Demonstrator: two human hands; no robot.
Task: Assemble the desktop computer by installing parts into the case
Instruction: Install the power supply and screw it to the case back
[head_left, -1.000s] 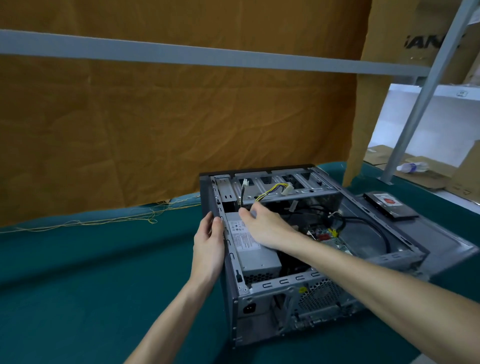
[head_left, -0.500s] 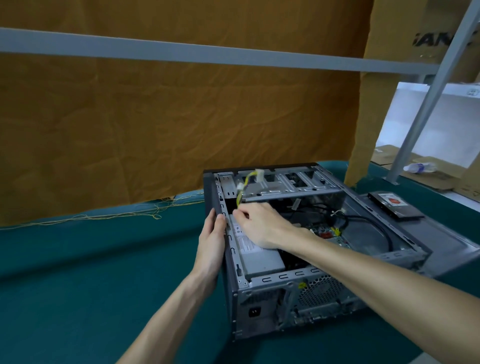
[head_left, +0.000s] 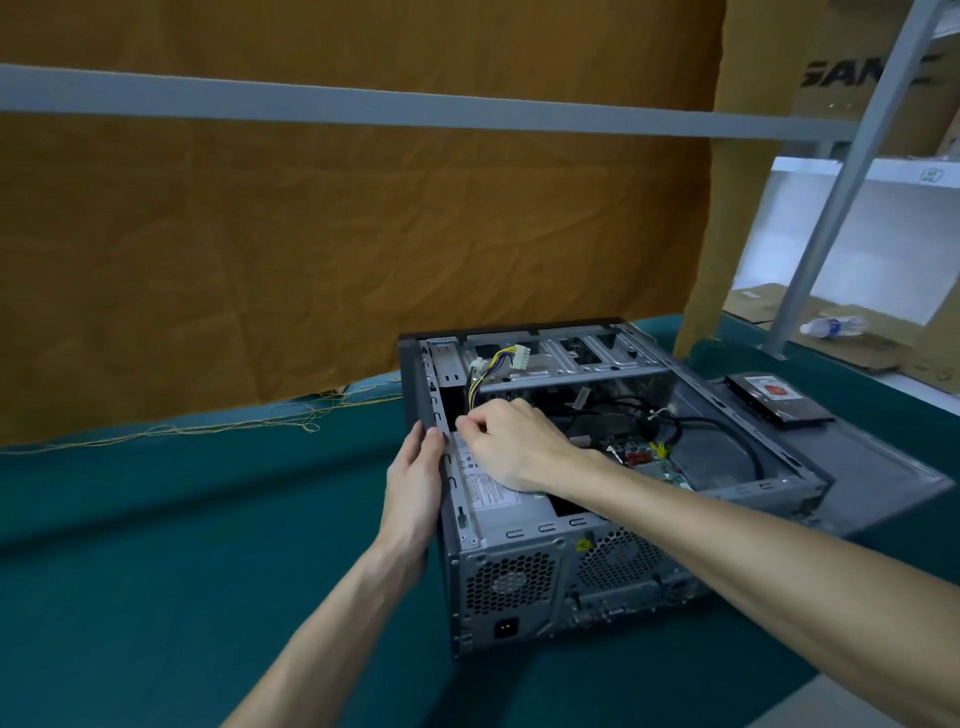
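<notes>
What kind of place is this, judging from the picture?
Probably a workshop or storeroom bench, not a home desk. An open computer case lies on a green cloth-covered table, metal shelving stands behind, and flattened cardboard rests on a shelf.

Wrinkled ochre-brown cloth backdrop (head_left: 337, 249) hangs across the far side. Grey horizontal metal bar (head_left: 363, 106) runs in front of it. Teal fabric table covering (head_left: 156, 545) underneath; loose tangle of yellow thread (head_left: 228, 428) along its far edge. Far right: slanted grey metal post (head_left: 852, 171), clear plastic bottle lying on its side (head_left: 831, 327), brown cardboard boxes (head_left: 841, 57).
</notes>
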